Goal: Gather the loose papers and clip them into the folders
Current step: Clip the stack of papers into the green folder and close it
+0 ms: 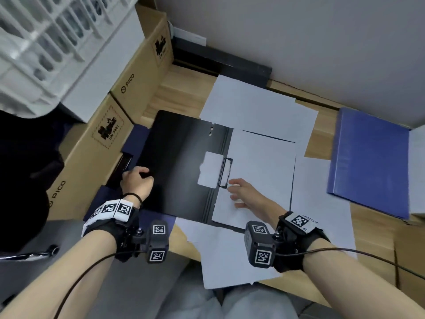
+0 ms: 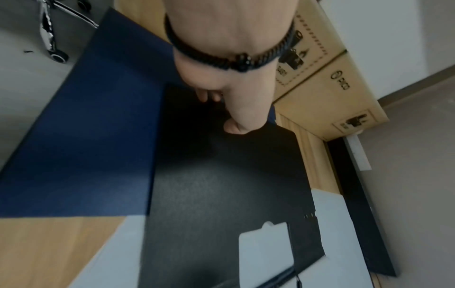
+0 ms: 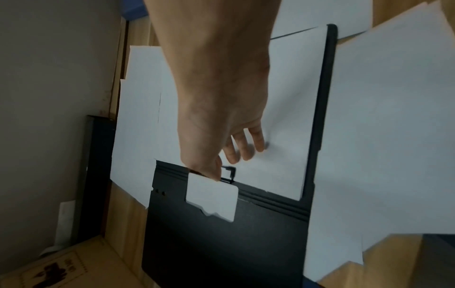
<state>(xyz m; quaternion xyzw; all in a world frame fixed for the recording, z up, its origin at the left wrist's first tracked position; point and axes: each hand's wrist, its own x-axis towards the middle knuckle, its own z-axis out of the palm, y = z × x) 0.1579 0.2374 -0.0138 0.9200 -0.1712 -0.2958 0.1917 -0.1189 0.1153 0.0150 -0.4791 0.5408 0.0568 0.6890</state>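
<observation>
A black folder [image 1: 179, 162] lies open on the wooden desk [image 1: 320, 139]. A white sheet [image 1: 262, 166] covers its right half, beside the black wire clip [image 1: 226, 172] at the spine. My left hand [image 1: 136, 180] holds the cover's left edge, thumb on top [image 2: 234, 128], fingers curled at the rim. My right hand [image 1: 241, 192] rests with spread fingers [image 3: 256, 142] on the sheet, its thumb next to the clip [image 3: 229, 173]. Loose white papers lie behind [image 1: 257, 107], right [image 1: 322, 203] and in front [image 1: 230, 261]. A closed blue folder [image 1: 368, 162] lies at the right.
A dark blue folder [image 2: 86, 136] sits under the black one at the left. Cardboard boxes [image 1: 128, 93] stand along the desk's left side, with a white crate [image 1: 46, 42] above them. A black bar [image 1: 218, 61] runs along the wall. A white label card [image 1: 210, 171] sits inside the cover.
</observation>
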